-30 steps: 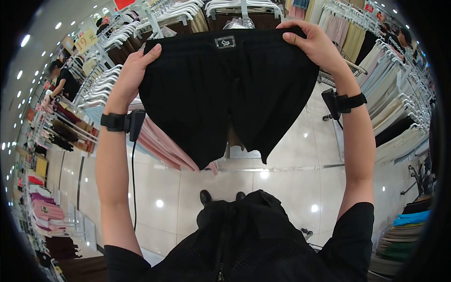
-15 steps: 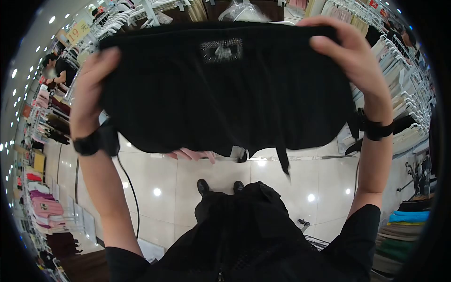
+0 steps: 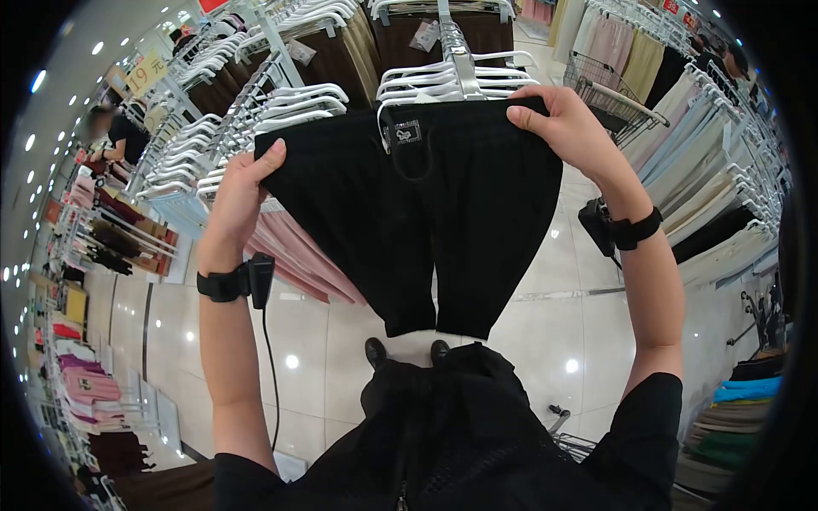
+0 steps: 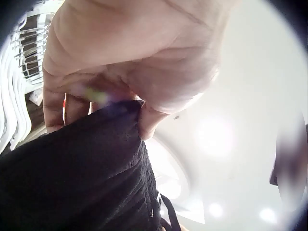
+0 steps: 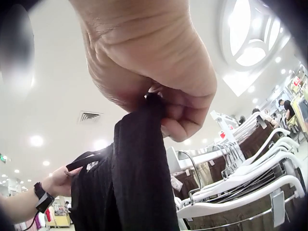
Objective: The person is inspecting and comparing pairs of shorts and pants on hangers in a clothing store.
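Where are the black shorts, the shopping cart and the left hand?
Black shorts (image 3: 375, 213): head view, on the front of one leg.
Shopping cart (image 3: 607, 88): head view, on the wire basket's side.
Left hand (image 3: 237, 198): head view, on the back of the hand.

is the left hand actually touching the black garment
Touching: the left wrist view shows the left hand pinching a corner of the black garment between thumb and fingers.

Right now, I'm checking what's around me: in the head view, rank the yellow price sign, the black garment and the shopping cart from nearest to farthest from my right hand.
1. Black garment: touching, its waistband's right end pinched by your right hand.
2. Shopping cart: beyond the hand, to the right.
3. Yellow price sign: far off, upper left.
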The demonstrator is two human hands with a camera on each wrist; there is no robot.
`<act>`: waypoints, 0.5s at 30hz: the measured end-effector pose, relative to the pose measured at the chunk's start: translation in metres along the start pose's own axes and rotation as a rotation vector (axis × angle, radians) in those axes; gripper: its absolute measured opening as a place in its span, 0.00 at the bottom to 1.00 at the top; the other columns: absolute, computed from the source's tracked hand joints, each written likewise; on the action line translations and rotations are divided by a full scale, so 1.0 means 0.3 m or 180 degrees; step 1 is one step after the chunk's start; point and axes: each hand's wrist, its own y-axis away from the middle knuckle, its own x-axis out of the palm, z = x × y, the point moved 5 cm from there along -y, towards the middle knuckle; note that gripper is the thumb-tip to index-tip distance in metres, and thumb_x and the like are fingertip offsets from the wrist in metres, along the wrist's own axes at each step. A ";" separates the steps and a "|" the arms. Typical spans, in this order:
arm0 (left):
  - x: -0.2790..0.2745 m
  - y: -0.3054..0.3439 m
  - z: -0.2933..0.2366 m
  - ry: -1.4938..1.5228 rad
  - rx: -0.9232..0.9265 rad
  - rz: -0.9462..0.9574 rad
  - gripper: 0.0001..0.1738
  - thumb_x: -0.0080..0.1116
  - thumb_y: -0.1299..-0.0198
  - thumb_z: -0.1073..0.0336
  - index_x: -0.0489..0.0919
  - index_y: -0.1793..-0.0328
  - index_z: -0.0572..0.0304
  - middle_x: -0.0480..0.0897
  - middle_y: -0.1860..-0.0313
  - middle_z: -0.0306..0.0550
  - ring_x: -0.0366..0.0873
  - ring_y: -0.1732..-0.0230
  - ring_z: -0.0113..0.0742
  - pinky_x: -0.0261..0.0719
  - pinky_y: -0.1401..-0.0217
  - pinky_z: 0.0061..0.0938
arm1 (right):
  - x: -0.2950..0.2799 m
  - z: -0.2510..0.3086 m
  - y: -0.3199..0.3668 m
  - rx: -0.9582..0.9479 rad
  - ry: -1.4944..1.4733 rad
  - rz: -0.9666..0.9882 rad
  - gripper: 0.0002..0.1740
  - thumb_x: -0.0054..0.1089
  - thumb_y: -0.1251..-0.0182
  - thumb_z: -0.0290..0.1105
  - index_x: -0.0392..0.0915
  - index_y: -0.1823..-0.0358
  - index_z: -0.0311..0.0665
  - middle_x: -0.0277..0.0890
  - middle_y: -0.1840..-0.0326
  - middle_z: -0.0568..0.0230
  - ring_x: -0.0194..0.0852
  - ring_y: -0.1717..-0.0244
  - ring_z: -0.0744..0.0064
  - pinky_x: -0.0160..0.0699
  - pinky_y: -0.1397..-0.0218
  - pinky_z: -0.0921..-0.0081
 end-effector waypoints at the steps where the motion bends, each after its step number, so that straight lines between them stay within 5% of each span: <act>1: 0.004 0.001 0.015 0.0180 0.0019 0.0064 0.22 0.61 0.28 0.52 0.85 0.49 0.70 0.88 0.54 0.43 0.84 0.56 0.27 0.77 0.49 0.21 | 0.012 -0.027 -0.002 0.0111 -0.0394 0.0100 0.17 0.65 0.27 0.39 0.82 0.49 0.30 0.79 0.66 0.75 0.71 0.65 0.85 0.73 0.57 0.81; 15: 0.000 0.064 0.025 0.0664 -0.0009 0.0167 0.22 0.59 0.27 0.54 0.84 0.46 0.71 0.88 0.51 0.47 0.85 0.52 0.30 0.79 0.44 0.24 | 0.040 -0.079 0.016 0.0574 -0.1323 0.0355 0.15 0.64 0.26 0.37 0.83 0.48 0.33 0.83 0.62 0.71 0.77 0.62 0.84 0.77 0.55 0.82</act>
